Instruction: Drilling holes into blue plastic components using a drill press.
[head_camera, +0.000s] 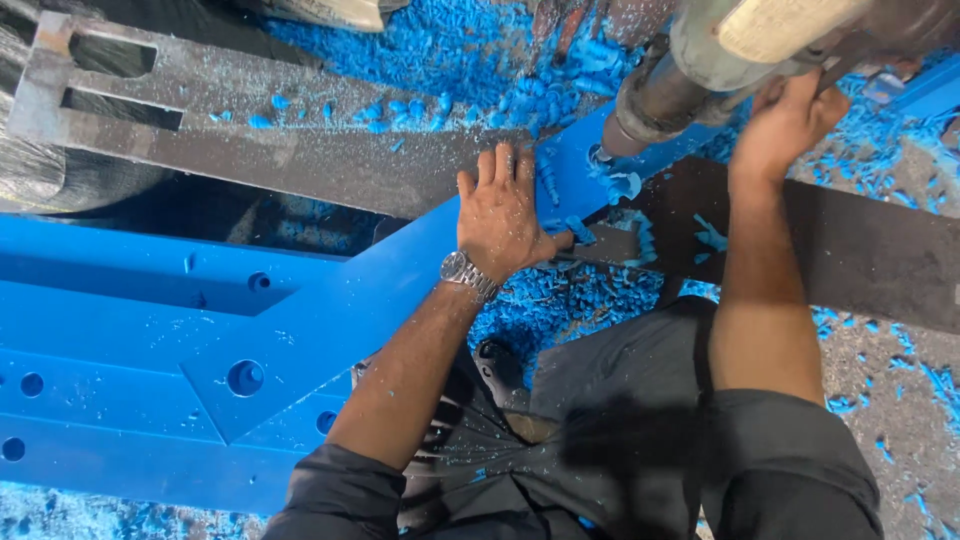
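Observation:
My left hand (500, 215) lies flat, fingers together, on a long blue plastic part (330, 300) with round holes, pressing its upper end near a drill spindle (650, 100). A metal wristwatch (468, 272) sits on that wrist. My right hand (785, 125) reaches up and grips a handle on the grey drilling machine head (740, 40) at the top right. The spindle tip meets the blue part at about (605, 155), with curled blue chips (625, 185) around it.
A grey steel table plate with slots (200, 110) runs across the top left. A dark steel bar (860, 250) crosses on the right. Blue plastic shavings (450, 50) cover the table and floor. More blue drilled parts (90, 390) lie at the left.

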